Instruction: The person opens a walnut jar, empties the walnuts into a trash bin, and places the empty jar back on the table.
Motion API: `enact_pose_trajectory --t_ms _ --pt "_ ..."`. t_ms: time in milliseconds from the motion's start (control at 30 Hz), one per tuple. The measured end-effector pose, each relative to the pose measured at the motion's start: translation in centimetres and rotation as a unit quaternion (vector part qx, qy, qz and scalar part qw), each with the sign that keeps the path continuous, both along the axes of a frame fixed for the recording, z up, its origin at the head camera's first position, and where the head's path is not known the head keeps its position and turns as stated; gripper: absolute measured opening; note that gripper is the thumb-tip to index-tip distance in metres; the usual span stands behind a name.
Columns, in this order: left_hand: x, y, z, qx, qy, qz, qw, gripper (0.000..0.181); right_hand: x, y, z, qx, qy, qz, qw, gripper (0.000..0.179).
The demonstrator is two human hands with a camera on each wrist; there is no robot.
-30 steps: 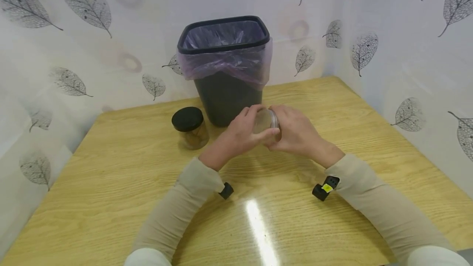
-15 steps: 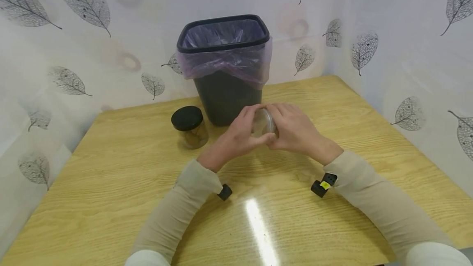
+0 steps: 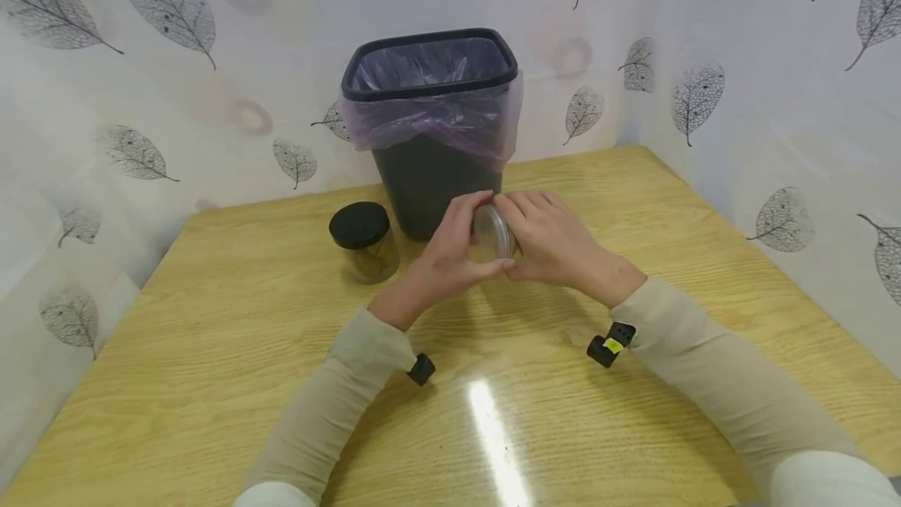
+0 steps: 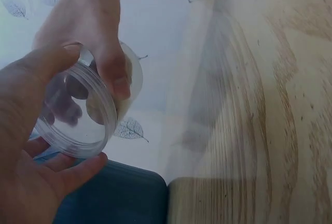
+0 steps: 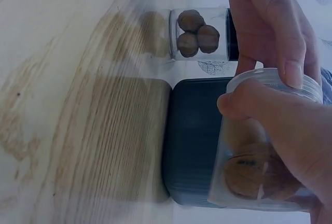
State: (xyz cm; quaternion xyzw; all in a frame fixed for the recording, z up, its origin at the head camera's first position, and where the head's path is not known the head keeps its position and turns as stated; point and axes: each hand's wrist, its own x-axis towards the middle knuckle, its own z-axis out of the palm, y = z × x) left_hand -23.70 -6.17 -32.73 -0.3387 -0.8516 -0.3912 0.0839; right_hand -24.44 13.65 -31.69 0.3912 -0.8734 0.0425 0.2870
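Observation:
Both hands are on a clear plastic jar (image 3: pixel 498 231), held on its side over the table in front of the bin. The left hand (image 3: pixel 445 247) curls its thumb and fingers round the edge of the jar's clear, ridged lid end (image 4: pixel 85 117), which points left. Round the jar's body wraps the right hand (image 3: pixel 556 245). Brown walnuts (image 5: pixel 246 175) show through the jar wall in the right wrist view. Left of the hands stands a second clear jar with a black lid (image 3: pixel 359 225), and walnuts (image 5: pixel 199 35) are inside it too.
A dark bin (image 3: pixel 439 178) lined with a translucent purple bag (image 3: pixel 486 120) stands upright just behind the hands. The wooden table (image 3: pixel 211 366) ends at a leaf-patterned curtain (image 3: pixel 232 84) at the back and sides.
Both hands have shifted slightly left with the jar. The jar has turned, so its lid end shows more edge-on in the head view. The bin and black-lidded jar stay put.

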Motion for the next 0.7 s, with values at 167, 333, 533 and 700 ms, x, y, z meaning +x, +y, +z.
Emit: enact_pose_trajectory --t_ms 167,333,533,700 --pt "0.01 -0.01 0.35 0.007 -0.029 0.028 0.9992 0.071 0.01 -0.20 0.36 0.003 0.001 -0.001 1.0000 0.089" --pt "-0.04 -0.09 0.63 0.041 -0.125 0.068 0.9890 0.063 0.23 -0.50 0.48 0.009 -0.015 -0.003 0.9999 0.090" --pt "0.06 -0.39 0.42 0.044 -0.083 0.013 0.9955 0.075 0.19 -0.53 0.51 -0.006 -0.025 0.004 0.9997 0.091" --pt "0.15 -0.60 0.24 0.019 0.028 -0.030 0.9990 0.090 0.16 -0.36 0.74 -0.009 -0.038 -0.005 0.9992 0.097"
